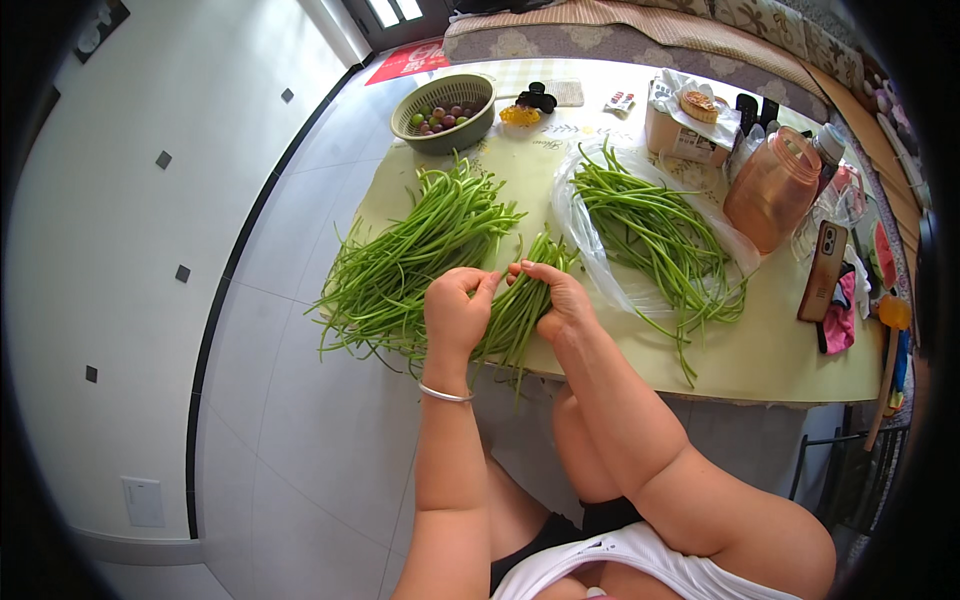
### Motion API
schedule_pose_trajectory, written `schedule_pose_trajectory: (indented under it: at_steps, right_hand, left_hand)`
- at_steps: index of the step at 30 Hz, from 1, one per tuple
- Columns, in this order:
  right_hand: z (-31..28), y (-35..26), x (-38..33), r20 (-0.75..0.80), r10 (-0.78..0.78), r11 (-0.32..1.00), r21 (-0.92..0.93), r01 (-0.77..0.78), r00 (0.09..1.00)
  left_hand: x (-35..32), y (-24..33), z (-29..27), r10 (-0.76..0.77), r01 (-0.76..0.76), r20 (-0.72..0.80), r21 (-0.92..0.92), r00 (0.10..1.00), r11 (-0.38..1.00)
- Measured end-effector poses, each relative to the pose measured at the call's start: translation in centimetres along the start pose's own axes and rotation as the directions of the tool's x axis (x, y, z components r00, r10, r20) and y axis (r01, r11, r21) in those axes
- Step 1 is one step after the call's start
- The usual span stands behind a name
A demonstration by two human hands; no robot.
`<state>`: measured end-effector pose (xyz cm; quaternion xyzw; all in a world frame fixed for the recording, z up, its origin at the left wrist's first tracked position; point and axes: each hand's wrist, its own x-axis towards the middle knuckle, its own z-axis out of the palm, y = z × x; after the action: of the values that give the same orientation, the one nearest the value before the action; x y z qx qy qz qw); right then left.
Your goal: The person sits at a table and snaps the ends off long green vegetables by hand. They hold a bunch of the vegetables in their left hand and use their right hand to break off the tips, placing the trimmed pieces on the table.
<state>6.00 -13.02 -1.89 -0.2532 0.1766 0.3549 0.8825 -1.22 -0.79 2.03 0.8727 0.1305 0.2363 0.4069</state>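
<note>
My right hand [560,298] is closed round a bunch of long, thin green vegetable stems [517,318], which hangs down over the table's near edge. Just left of it, my left hand [458,308], with a silver bangle at the wrist, is closed in a pinch; what its fingertips hold is too small to make out. A big loose pile of the same green stems [400,265] lies to the left, partly behind my left hand. On the right, another heap of green stems [650,225] rests on a clear plastic bag [575,225].
A grey-green colander [445,140] of grapes stands at the far left of the table [790,370]. Behind sit a black hair claw [537,98] and a box [685,135] topped with a pastry. An orange plastic jar [772,190] and a phone [822,270] stand at right.
</note>
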Motion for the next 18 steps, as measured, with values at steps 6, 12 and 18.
schedule_pose_trajectory:
  at_steps: [6,12,18]
  right_hand:
    - [0.1,0.2,0.1,0.03,-0.004,1.0,-0.012,0.005,1.0]
    - [-0.2,0.2,0.2,0.083,0.023,0.999,-0.029,-0.02,0.996]
    - [-0.4,0.1,0.4,0.078,0.051,0.998,0.027,-0.054,0.996]
  left_hand:
    - [-0.4,0.9,-0.5,0.074,-0.078,0.048,0.088,0.996,0.993]
    - [-0.2,1.1,-0.8,0.009,-0.016,0.056,0.124,0.998,0.992]
    - [-0.1,1.4,-1.0,-0.095,0.102,0.069,-0.114,0.993,0.988]
